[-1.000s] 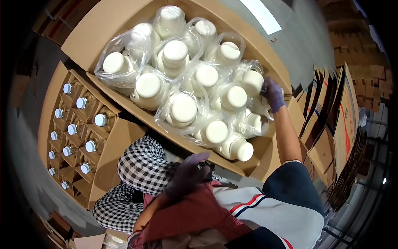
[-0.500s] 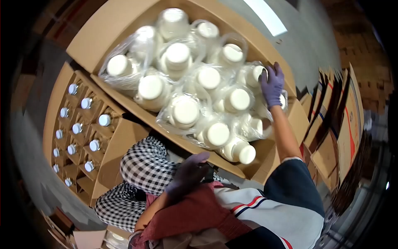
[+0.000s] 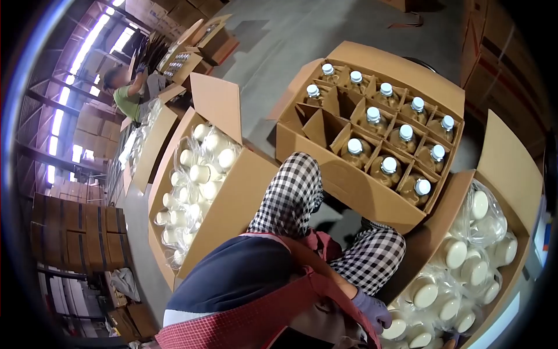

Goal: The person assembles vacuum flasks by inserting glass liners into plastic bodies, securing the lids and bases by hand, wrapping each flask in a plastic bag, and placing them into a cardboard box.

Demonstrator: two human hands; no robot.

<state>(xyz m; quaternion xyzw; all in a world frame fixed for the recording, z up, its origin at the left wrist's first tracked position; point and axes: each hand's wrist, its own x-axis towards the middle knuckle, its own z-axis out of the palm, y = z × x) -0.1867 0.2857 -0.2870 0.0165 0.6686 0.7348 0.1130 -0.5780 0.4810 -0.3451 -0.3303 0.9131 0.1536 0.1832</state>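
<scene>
"Grey warehouse floor point(image 3: 302, 35) behind. And the hands?"

"Left hand point(image 3: 372, 311): gloved, fingers curled, beside white-capped bottles point(image 3: 424, 294) in the lower-right carton point(image 3: 510, 148); I cannot tell whether it grips anything. Right hand: too hidden to judge."

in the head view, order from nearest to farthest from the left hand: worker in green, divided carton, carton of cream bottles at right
Nearest to the left hand first:
1. Carton of cream bottles: at right, beside the hand.
2. Divided carton: ahead, right of centre.
3. Worker in green: far off, upper left.
</scene>
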